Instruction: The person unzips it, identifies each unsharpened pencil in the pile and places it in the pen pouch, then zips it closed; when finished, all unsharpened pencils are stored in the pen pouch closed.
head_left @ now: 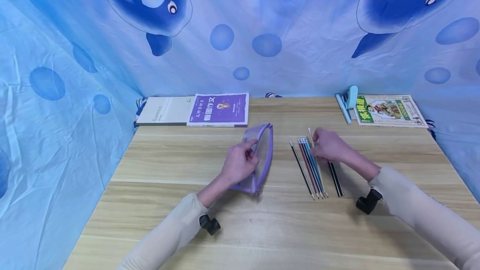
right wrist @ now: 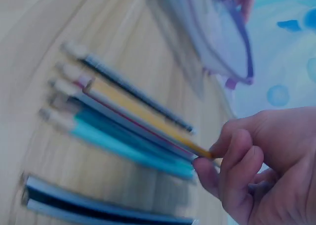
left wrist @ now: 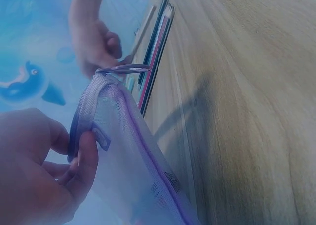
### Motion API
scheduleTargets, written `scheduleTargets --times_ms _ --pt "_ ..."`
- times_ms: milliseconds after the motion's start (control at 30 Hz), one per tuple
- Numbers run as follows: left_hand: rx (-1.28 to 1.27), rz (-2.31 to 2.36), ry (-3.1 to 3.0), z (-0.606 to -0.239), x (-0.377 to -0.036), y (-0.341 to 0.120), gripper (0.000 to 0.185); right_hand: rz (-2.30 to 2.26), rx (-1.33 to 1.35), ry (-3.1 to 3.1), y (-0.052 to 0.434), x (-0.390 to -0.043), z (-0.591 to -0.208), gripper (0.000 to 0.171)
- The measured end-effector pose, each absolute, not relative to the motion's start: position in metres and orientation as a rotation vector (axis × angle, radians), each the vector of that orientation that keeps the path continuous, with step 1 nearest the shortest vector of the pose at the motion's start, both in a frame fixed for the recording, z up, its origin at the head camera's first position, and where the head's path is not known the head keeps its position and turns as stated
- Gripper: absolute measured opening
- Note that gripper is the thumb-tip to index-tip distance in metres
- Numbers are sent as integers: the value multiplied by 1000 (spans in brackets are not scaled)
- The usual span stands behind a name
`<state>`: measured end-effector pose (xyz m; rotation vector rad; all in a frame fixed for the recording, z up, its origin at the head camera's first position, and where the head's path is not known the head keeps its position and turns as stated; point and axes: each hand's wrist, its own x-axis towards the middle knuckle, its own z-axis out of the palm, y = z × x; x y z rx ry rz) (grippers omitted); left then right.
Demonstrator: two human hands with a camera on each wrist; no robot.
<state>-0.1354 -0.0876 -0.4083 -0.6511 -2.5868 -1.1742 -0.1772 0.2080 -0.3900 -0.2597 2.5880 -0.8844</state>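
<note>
Blue dolphin-print fabric (head_left: 240, 32) encloses your work area on three sides, and a light wooden desk (head_left: 262, 228) forms the surface. At the far left edge of the desk lie a pale notebook (head_left: 165, 110) and, touching it, a purple-covered workbook (head_left: 219, 109), both flat and well apart from your hands. Your left hand (head_left: 238, 163) grips the purple mesh pencil pouch (head_left: 258, 157) at its zip edge; the left wrist view shows the thumb and fingers curled round the rim (left wrist: 81, 136), which lifts that side and appears to hold the mouth open toward the pencils. The pouch stands on its lower edge near the desk centre, tilted, just beside the pencil row. To the right, a row of pencils (head_left: 311, 168) lies side by side on the desk, roughly parallel, and two dark pencils (head_left: 335, 178) lie just beside it, partly under your right wrist. Your right hand (head_left: 328, 145) is closed narrowly at the far ends of the row: the right wrist view shows the fingertips (right wrist: 217, 160) pinching one yellow pencil (right wrist: 143, 113), its far end resting on the others. At the far right lie a light blue stapler (head_left: 350, 97) and a green-bordered picture book (head_left: 390, 109), untouched.
</note>
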Motion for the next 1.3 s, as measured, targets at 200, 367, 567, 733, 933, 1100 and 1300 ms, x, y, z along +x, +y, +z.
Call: scheduleTargets --times_ms 200,367,567,733,933,1100,1300 --pt "-635 -1178 -2600 -407 -136 -88 46 -1157 -176 2480 187 -175 -374 43" --pt "-632 -1177 -2600 -405 -135 -88 46 -1338 -130 2422 166 -174 -367 46" --pt "-634 -1200 -2592 -406 -134 -89 46 -1476 -112 2364 146 -173 -362 46" --pt "-643 -1209 -2588 -405 -134 -89 47 -1578 -106 2316 135 -173 -361 47" --pt "-639 -1187 -2596 -406 -135 -89 47 -1697 -91 2261 121 -171 -363 48" --pt "-639 -1174 -2596 -405 -135 -88 47 -1749 -71 2235 112 -168 -370 46" --pt "-631 -1199 -2608 -404 -134 -87 47 -1758 -56 2191 102 -165 -378 42"
